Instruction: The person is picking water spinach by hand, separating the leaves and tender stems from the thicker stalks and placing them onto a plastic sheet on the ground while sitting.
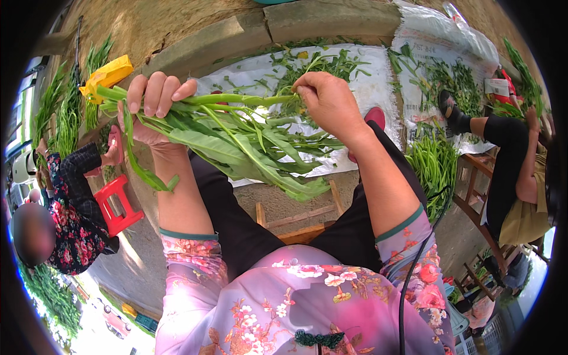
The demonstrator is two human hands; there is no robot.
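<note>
Green leafy stalks [219, 152] are being clamped in a bundle by the left hand [155, 106] and held out above a white sheet [374, 77], while one stem [257, 100] is being pinched by the right hand [331, 105], well apart from the left.

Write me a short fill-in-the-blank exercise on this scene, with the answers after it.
1. The left hand and right hand hold leafy stems coloured ____.
2. The red stool stands on the picture's ____ side.
3. The wearer's trousers are ____.
4. The sheet on the ground beyond the hands is ____.

Missing words: green; left; black; white.
</note>
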